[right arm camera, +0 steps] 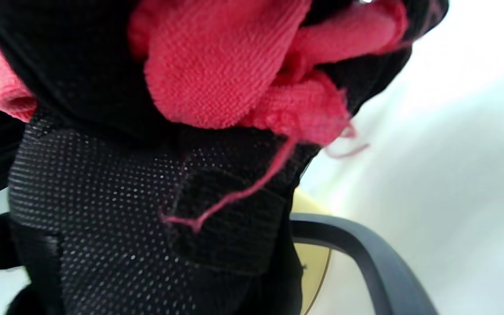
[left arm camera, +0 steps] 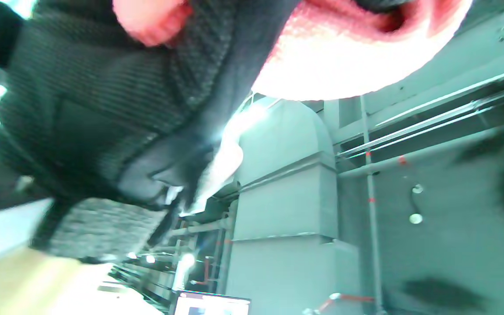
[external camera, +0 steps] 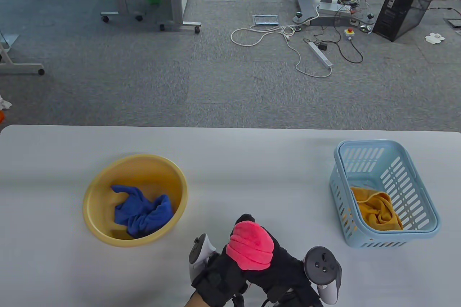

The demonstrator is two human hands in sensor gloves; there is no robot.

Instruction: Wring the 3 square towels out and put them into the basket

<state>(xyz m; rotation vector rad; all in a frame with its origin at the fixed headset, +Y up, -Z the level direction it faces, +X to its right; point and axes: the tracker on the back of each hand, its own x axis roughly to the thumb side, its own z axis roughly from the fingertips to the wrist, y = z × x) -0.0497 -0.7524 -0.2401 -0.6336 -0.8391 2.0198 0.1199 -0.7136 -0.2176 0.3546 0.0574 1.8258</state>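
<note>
Table [external camera: 252, 163] fills the lower half of your table view, grey-white, with carpeted floor beyond its far edge. On that floor, at 1 o'clock from the table centre, you see a black computer tower [external camera: 408, 3], a power strip [external camera: 320, 54] and loose white cable [external camera: 273, 35].

At 3 o'clock on the table stands the light blue basket [external camera: 425, 192]; the yellow towel [external camera: 376, 210] lies crumpled in its near end. At 9 o'clock sits the yellow basin [external camera: 104, 192], holding the bunched blue towel [external camera: 144, 211].

At 6 o'clock, near the table's front edge, both of your gloved hands meet around the pink towel [external camera: 251, 245], which is compacted into a wad above the surface, between basin and basket. Your left hand [external camera: 216, 278] and right hand [external camera: 284, 271] each have fingers curled round the wad; the wrist views confirm pink cloth pressed against black glove fabric. A loose pink thread [right arm camera: 243, 188] hangs from the wad. Nothing lies between the hands and the basket.
</note>
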